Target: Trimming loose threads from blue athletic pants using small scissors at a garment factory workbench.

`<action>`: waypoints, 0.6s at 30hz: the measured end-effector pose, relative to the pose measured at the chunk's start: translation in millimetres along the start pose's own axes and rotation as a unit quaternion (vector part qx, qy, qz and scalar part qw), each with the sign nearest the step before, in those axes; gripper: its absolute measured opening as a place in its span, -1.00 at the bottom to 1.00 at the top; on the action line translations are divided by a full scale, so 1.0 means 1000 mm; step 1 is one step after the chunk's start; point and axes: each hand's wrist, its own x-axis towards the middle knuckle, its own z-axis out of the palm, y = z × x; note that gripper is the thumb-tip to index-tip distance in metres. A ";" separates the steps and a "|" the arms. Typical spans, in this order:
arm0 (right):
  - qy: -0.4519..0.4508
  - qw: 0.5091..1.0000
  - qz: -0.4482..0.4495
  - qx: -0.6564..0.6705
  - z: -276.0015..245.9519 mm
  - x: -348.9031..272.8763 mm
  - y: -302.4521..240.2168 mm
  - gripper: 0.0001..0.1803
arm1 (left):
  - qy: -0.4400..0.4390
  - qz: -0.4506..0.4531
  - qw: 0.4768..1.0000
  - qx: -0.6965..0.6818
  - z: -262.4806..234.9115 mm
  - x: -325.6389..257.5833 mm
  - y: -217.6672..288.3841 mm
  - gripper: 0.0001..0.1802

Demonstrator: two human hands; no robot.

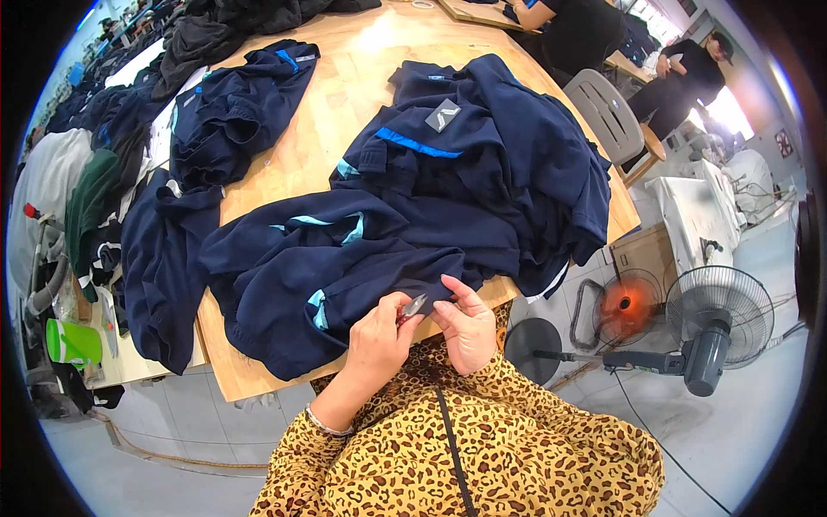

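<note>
A pair of small thread snips [413, 307] with metal blades and a reddish handle is held in my left hand [379, 340], fingers wrapped round it. The blades point up and right, over the near edge of a navy garment [284, 258] with light-blue trim. At that same edge, my right hand [468, 332] has its fingertips on the dark cloth, thumb and forefinger at either side of a fold. Part of the fold is hidden by the fingers. Just beyond lies a heap of navy garments [534, 164] with a bright blue strip and a dark patch.
More navy garments [233, 112] lie at the table's left. A light wooden table [345, 77] carries the work. A green bucket [73, 342] stands far left. Two fans [719, 314] and a grey plastic chair [603, 112] are on the right. Two people in dark clothes are at the back right.
</note>
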 end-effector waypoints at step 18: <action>0.003 0.999 0.011 0.039 -0.011 0.006 0.002 -0.63 | -0.040 -0.048 0.993 -0.098 -0.004 -0.005 0.000 -0.63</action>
